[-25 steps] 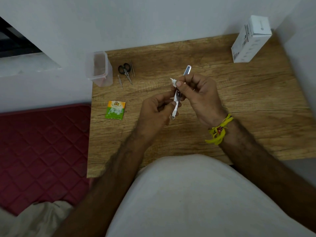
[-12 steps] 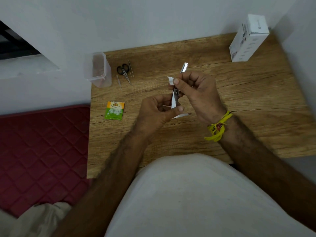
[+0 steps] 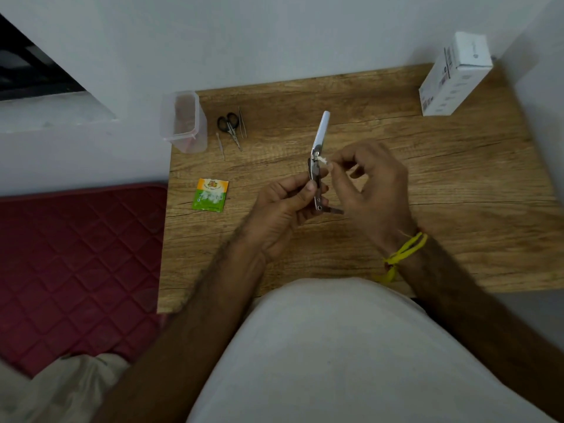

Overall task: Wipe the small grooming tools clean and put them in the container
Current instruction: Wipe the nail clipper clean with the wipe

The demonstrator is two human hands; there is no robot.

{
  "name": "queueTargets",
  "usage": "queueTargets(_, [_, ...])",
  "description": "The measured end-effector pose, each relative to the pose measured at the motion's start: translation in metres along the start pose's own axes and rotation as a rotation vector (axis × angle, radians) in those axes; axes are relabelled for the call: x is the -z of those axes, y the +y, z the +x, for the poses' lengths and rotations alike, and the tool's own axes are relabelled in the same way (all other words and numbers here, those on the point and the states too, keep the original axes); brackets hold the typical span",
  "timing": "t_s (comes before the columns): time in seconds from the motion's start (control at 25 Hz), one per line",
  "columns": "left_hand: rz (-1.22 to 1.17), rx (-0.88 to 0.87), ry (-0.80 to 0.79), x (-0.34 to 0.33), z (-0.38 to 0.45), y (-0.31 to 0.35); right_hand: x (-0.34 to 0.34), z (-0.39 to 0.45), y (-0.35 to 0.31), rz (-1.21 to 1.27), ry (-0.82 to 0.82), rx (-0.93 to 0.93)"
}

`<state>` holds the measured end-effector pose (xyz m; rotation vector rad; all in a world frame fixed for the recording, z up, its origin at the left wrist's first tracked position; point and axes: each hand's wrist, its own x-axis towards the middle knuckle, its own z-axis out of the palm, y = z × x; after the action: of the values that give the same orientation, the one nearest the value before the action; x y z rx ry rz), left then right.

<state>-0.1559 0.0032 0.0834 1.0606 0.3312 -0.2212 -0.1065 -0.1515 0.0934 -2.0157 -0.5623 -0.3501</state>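
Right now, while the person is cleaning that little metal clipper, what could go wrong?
The nail clipper is held above the table by the left hand with its lever swung open; a slip could drop it or nick a finger. The right hand pinches only a tiny white wipe, which might tear or fall. The scissors and thin tools lie close to the clear container, so a careless reach might knock it.

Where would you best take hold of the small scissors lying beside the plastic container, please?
By the black loop handles of the scissors, coming from above at the far end. The loops are the widest part and lie flat on the table, while the thin blades point toward the person.
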Motion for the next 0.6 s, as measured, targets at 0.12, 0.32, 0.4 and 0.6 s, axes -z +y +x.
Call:
queueTargets(0.12, [-0.040,0.014,-0.007,-0.0023,0.0001,-0.0035,-0.0097,-0.0042,0.0034,-0.070,-0.041,0.068])
queueTargets(0.32, [-0.060,-0.032,-0.018,-0.0017,-0.0021,-0.0071,-0.0120,-0.0056,0.0062,-0.112,-0.090,0.161])
queueTargets(0.4, [-0.073,-0.025,-0.007,-0.0012,-0.0022,-0.0087,-0.0127,-0.0050,0.0048,-0.134,-0.084,0.158])
queueTargets(0.6, [-0.136,-0.023,-0.015,-0.0029,-0.0007,-0.0102,-0.0127,-0.0026,0.0053,-0.132,-0.123,0.184])
